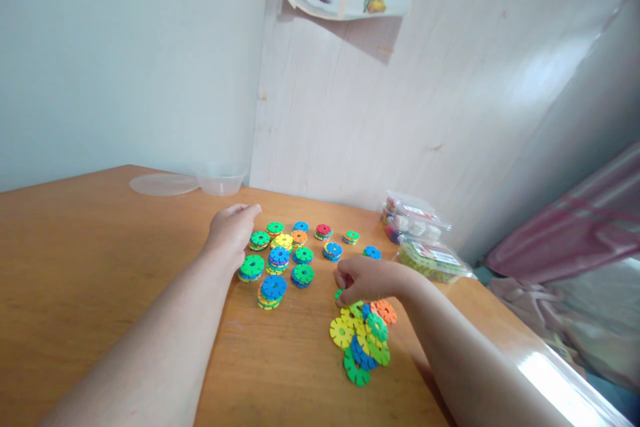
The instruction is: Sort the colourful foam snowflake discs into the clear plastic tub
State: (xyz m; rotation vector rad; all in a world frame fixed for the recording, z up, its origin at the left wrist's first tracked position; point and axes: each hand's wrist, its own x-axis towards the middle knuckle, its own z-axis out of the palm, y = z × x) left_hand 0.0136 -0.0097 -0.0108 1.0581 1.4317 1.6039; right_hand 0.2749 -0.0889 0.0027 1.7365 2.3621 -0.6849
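Note:
My left hand (233, 235) rests at the left edge of the stacks, fingers stretched forward and thumb apart; nothing shows in it. Close beside it stand stacks of notched plastic discs, among them a green-topped stack (259, 239) and another green-topped stack (251, 267). A blue-topped stack (273, 287) is nearest to me. My right hand (367, 278) is closed in a pinch, with a green notched disc (339, 294) showing at its thumb and fingertips; most of that disc is hidden. Just below this hand lies a loose pile of notched discs (342, 332), yellow, blue, green and orange.
Further stacks, such as a red-topped one (323, 231), stand towards the wall. Clear plastic boxes (415, 220) with coloured contents sit at the right, beside a box of green pieces (433, 260). A clear tub (221, 183) and round lid (163, 184) lie at the back left.

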